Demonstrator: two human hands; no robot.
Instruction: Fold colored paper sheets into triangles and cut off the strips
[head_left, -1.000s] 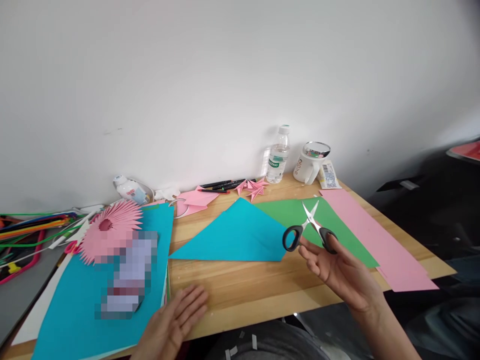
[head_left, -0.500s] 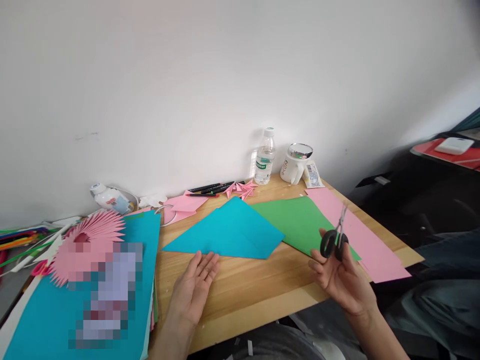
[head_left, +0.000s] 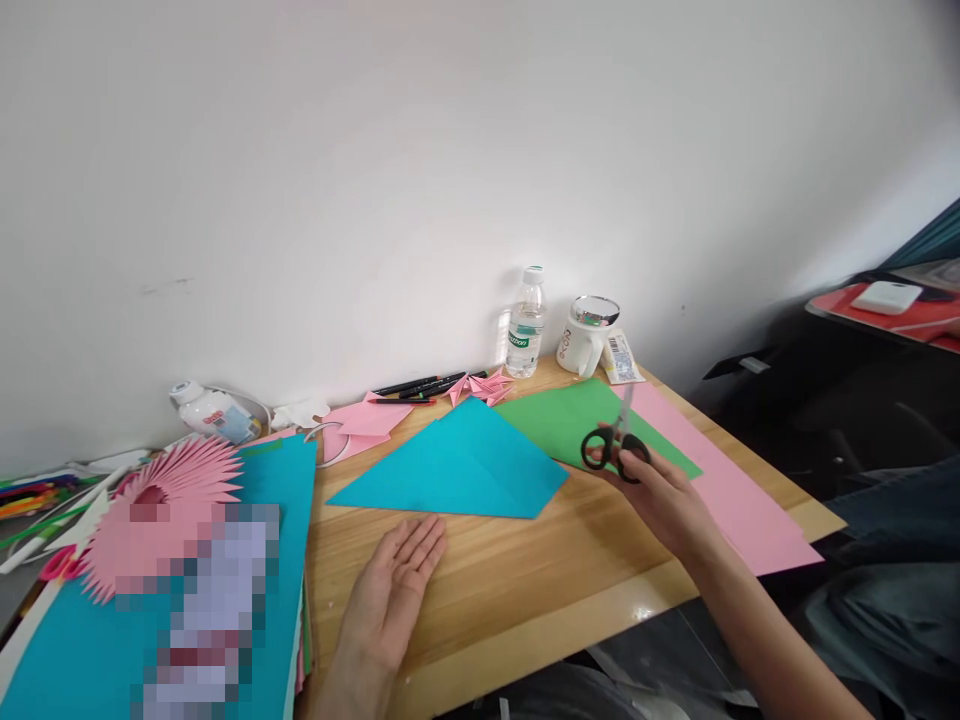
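Observation:
A folded blue sheet of paper (head_left: 457,465) lies on the wooden table. Just in front of its lower edge rests my left hand (head_left: 401,585), palm up, fingers stretched out, holding nothing. My right hand (head_left: 664,490) grips a pair of black-handled scissors (head_left: 616,440) by the handles, blades pointing up and away from me. Behind the scissors lies a green sheet (head_left: 555,425), partly covered by the blue one. A pink sheet (head_left: 750,500) sits on the right, partly under the green one and my right arm.
Against the wall stand a water bottle (head_left: 526,325) and a white mug (head_left: 585,340), with a small packet (head_left: 620,358) beside it. Several pens (head_left: 420,387) and pink folded paper pieces (head_left: 480,388) lie at the back. A pink pleated paper ring (head_left: 161,510) tops the blue stack (head_left: 289,540) on the left.
My right hand has moved left with the scissors and turned from palm up to over the green sheet. My left hand has shifted slightly toward me and right.

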